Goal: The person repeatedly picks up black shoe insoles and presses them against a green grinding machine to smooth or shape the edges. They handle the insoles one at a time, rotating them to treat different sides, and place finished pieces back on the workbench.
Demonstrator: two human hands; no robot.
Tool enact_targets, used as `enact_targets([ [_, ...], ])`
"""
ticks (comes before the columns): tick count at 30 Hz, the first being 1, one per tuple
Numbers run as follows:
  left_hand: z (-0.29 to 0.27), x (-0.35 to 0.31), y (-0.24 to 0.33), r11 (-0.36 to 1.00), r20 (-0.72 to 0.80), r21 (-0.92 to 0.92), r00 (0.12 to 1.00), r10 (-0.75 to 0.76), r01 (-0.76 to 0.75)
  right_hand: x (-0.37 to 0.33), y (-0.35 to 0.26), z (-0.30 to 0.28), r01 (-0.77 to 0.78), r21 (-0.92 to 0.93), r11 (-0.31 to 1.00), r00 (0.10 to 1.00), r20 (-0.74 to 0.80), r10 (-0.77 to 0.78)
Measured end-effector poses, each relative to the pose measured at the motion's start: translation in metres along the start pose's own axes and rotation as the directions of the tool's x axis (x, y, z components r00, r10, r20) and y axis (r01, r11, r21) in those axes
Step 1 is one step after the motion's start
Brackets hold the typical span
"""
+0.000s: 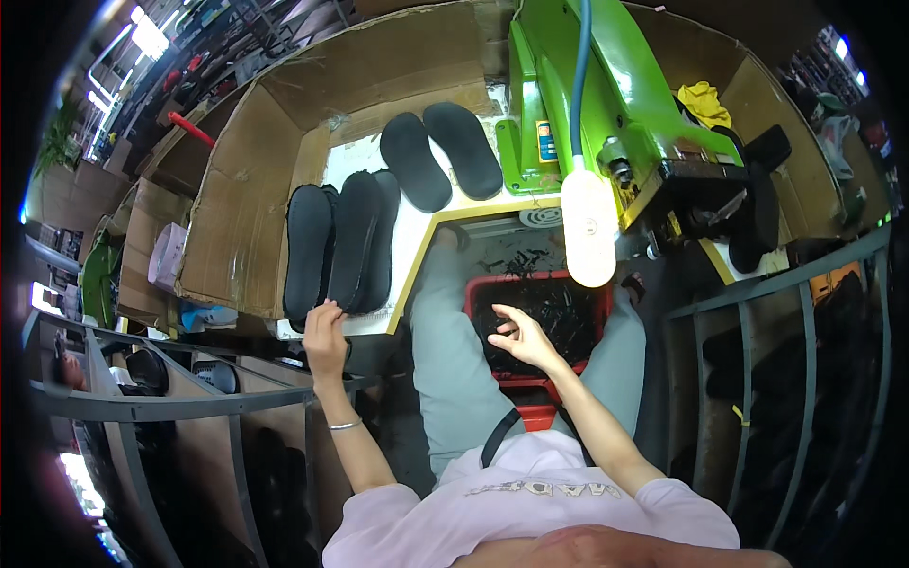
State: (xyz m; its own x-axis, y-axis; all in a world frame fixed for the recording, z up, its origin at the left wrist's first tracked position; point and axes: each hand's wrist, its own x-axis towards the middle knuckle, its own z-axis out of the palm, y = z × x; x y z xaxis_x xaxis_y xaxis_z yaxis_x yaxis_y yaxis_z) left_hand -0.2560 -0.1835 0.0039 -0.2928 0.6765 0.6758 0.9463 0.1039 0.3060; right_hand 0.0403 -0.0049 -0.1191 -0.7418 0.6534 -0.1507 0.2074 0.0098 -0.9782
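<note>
My left hand [325, 341] is at the front left edge of the white tabletop, its fingers pinched at the near end of a black shoe sole [309, 248]. Beside that one, more black soles [358, 237] lie overlapping, some with rough edges. Two smoother black soles [415, 163] rest apart from them, farther back. Over a red bin [538, 381] between my knees, my right hand [526, 341] hangs empty, with thumb and fingers apart. Black scraps fill the bin.
A green machine [606, 95] with a white lamp [589, 227] stands on the right of the table. Cardboard walls [227, 208] surround the tabletop. Grey metal racks [180, 407] holding dark pieces flank me. A yellow cloth [704, 102] lies behind the machine.
</note>
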Motion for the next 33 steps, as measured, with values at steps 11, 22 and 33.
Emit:
enact_targets([
  [11, -0.044, 0.051, 0.146, 0.351, -0.201, -0.929, 0.956, -0.213, -0.117, -0.037, -0.058, -0.028, 0.251, 0.13, 0.959, 0.96, -0.16, -0.229],
  [22, 0.145, 0.018, 0.307, -0.122, 0.666, -0.745, 0.725, -0.175, 0.655, -0.18, 0.025, -0.072, -0.076, 0.757, 0.649, 0.868, -0.27, 0.416],
  [33, 0.162, 0.04, 0.288, 0.065, 0.521, -0.817, 0.782, -0.341, 0.572, -0.188, 0.028, -0.069, 0.11, 0.784, 0.611, 0.909, -0.328, 0.258],
])
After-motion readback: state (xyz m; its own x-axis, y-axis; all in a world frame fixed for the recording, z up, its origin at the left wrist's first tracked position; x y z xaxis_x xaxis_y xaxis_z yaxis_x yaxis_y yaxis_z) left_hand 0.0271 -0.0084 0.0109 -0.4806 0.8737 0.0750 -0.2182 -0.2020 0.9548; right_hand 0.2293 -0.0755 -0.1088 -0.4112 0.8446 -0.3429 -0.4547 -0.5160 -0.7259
